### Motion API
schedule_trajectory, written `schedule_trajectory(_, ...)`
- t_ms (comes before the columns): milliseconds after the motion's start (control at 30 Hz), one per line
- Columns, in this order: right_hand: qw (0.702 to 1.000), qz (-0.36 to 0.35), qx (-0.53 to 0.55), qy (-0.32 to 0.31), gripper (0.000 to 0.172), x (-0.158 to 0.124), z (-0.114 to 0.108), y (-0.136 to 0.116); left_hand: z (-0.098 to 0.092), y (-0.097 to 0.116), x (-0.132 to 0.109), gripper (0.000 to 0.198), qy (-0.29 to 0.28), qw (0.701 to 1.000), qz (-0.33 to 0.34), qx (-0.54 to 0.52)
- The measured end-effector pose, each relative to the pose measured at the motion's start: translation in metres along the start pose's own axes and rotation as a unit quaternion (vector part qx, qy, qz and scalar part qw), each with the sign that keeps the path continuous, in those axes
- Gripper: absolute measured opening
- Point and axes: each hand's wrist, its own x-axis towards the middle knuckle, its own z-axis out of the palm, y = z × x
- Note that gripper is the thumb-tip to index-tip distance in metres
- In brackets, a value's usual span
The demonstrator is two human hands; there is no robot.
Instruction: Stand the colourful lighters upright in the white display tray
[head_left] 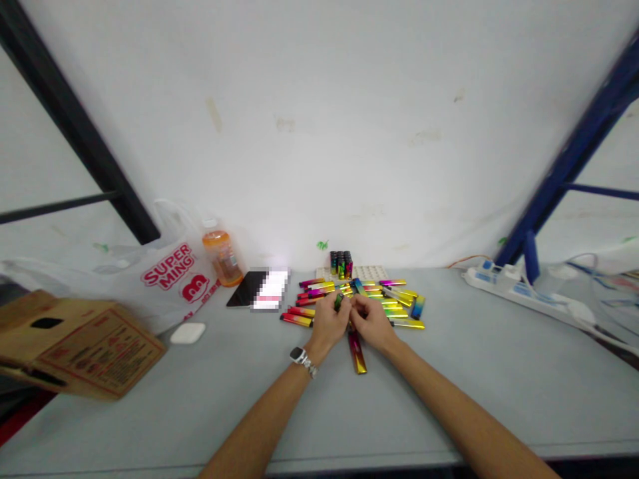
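My left hand (328,324), with a watch on its wrist, is closed around a small shiny green stick (338,301) held upright. My right hand (370,320) is closed too, its fingertips meeting the left hand at that stick. Behind both hands lies a pile of several iridescent rainbow-coloured sticks (384,296) on the grey table (479,372). One red-gold stick (357,352) lies on the table just below my hands. A white tray (369,272) at the back holds several upright sticks (341,263).
A cardboard box (74,346) sits at the left edge, with a white plastic bag (170,273), an orange drink bottle (221,255), a phone (249,288) and a small white case (188,332) nearby. A white power strip (519,289) with cables lies at the right.
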Motion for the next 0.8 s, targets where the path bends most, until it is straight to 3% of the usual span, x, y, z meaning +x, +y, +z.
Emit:
schedule_trajectory(467, 1.000, 0.002, -0.002, 0.001, 0.021, 0.0001, 0.0002, 0.0014, -0.0006, 0.0019, -0.0012, 0.036, -0.005, 1.000, 0.001, -0.020)
schedule_trajectory(800, 1.000, 0.006, -0.014, -0.001, 0.021, 0.0007, 0.0011, 0.0063, -0.0075, 0.0026, 0.0002, 0.020, 0.024, 0.996, 0.002, -0.080)
